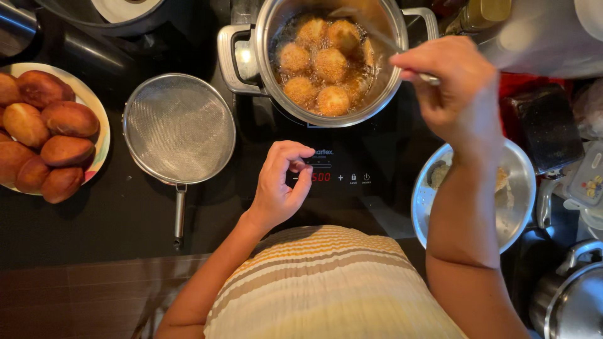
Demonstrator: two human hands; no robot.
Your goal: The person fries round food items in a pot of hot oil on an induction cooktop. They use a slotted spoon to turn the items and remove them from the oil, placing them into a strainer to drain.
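The right hand (455, 85) was closed around the handle of a thin metal utensil (377, 34), pinched between thumb and fingers. The utensil's long axis ran from the hand toward ten o'clock, over the rim and down into the steel pot (276, 37), where its far end blurred into the oil. The golden dough balls (323, 66) floated just off that end, so they lay at about nine to ten o'clock from the right hand, close by.

The left hand (282, 182) held nothing; its fingers were curled, the fingertips (306, 164) resting at the touch controls (339, 177) of the black induction hob (264, 125). The pot sat at twelve to one o'clock from this hand, farther off than from the right.

Out at nine o'clock of the left hand lay a mesh strainer (179, 129), handle pointing to six o'clock, and beyond it a plate (100, 119) of browned buns (44, 135). At five o'clock of the right hand, under the forearm, stood a steel bowl (518, 188) on the worktop (94, 295).
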